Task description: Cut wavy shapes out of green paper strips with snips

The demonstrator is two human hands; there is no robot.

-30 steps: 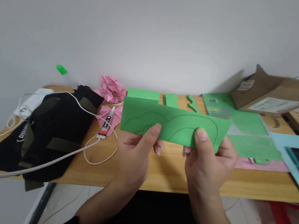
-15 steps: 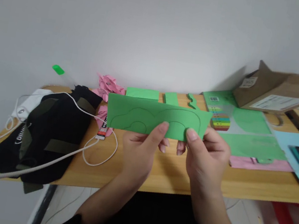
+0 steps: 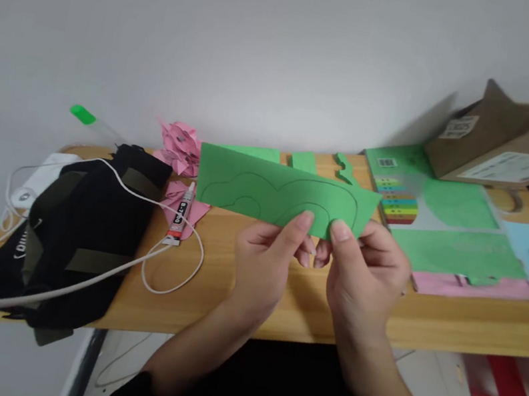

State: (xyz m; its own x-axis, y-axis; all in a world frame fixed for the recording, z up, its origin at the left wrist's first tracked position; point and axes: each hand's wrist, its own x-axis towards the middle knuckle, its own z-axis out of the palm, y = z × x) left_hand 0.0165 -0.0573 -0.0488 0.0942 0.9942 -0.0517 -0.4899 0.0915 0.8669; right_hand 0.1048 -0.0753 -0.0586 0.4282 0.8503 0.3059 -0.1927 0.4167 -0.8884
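A strip of green paper (image 3: pixel 246 188) with curved pencil-like outlines drawn on it is held up above the wooden table (image 3: pixel 224 316). My left hand (image 3: pixel 269 259) pinches its lower edge near the middle, thumb in front. Close beside it, my right hand (image 3: pixel 368 276) grips the lower right part the same way. The fingers behind the paper are partly hidden. Past the strip, a small green paper piece (image 3: pixel 304 161) and a wavy green cutout (image 3: pixel 344 168) lie by the wall. Another green sheet there is mostly covered.
On the left are a black bag (image 3: pixel 79 241), white cables (image 3: pixel 200 262), a glue tube (image 3: pixel 181 214) and crumpled pink paper (image 3: pixel 179 146). A green paper pack (image 3: pixel 458 251) and a cardboard box (image 3: pixel 512 141) occupy the right side. A red stool (image 3: pixel 505 394) stands below.
The green strip has tilted, its left end now higher than its right. My left hand has shifted slightly right along with it. The camera view has moved a little.
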